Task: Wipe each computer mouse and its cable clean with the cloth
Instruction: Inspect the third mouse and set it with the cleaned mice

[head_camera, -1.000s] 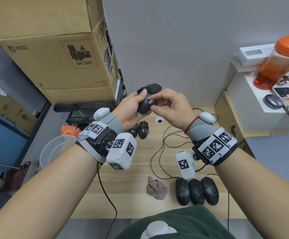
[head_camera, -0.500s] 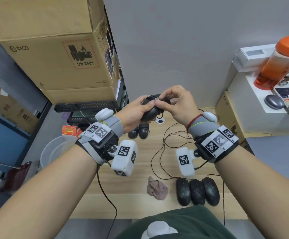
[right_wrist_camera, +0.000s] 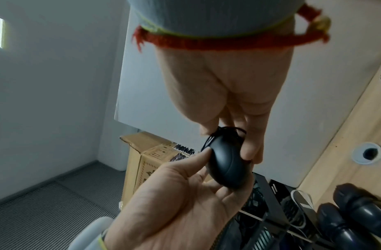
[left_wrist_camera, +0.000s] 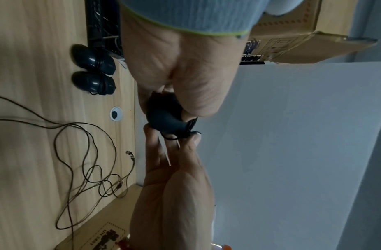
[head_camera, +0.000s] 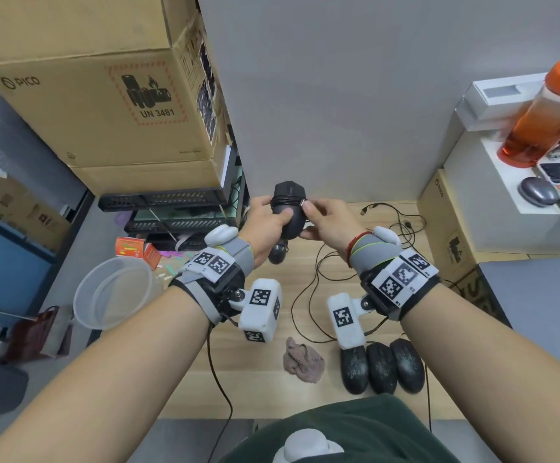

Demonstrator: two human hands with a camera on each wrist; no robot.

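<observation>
A black mouse (head_camera: 288,208) with its cable wound around the body is held up over the back of the wooden desk (head_camera: 265,389). My left hand (head_camera: 261,225) grips its lower half, thumb on top. My right hand (head_camera: 325,222) pinches the cable end (head_camera: 305,203) against the mouse's right side. The right wrist view shows the mouse (right_wrist_camera: 226,162) between both hands, and the left wrist view shows it (left_wrist_camera: 164,118) too. The brownish cloth (head_camera: 303,360) lies crumpled on the desk near me. Three dusty black mice (head_camera: 382,367) lie side by side to its right.
Two wrapped black mice (left_wrist_camera: 91,71) lie at the back of the desk under my hands. Loose cables (head_camera: 318,285) sprawl across the middle. Cardboard boxes (head_camera: 104,95) stack at the left, and a clear basin (head_camera: 114,292) sits on the floor. An orange bottle (head_camera: 546,108) stands at the right.
The right hand has come off the top of the mouse to its right side and now pinches the cable end there. The mouse now stands nose-up in the left hand.
</observation>
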